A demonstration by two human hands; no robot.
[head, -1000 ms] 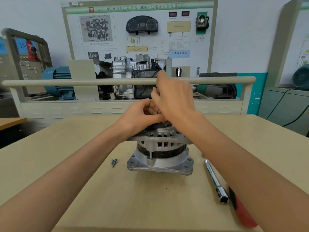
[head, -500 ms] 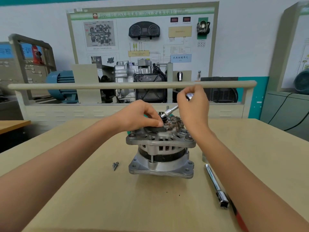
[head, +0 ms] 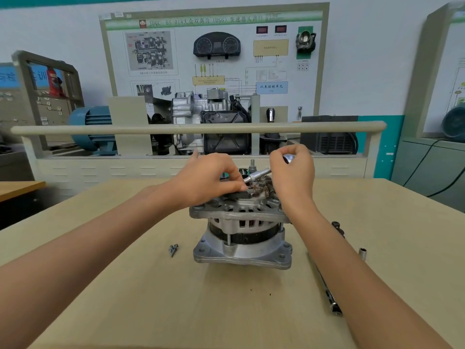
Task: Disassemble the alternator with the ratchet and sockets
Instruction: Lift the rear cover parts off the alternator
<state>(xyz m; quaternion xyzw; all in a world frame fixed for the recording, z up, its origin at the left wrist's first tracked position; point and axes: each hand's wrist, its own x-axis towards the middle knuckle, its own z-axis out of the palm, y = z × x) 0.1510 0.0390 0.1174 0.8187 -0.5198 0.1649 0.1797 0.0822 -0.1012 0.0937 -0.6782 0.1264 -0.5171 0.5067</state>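
Alternator sits upright in the middle of the wooden table, wide mounting flange down, and it looks like a heavy cast-metal lump, so I'd guess it stays put if you steady it by the ribbed upper housing, not the fiddly terminals on top. Right hand has its fingers curled round the handle of a small ratchet, while the left hand pinches the ratchet's head end down on the top plate. Two loose screws lie just left of the base, and a longer extension bar and a spare socket lie off to the right. Compared with half a second ago the handle has swung a bit further right and the view has dropped slightly; a second ago both hands were bunched together over the top.
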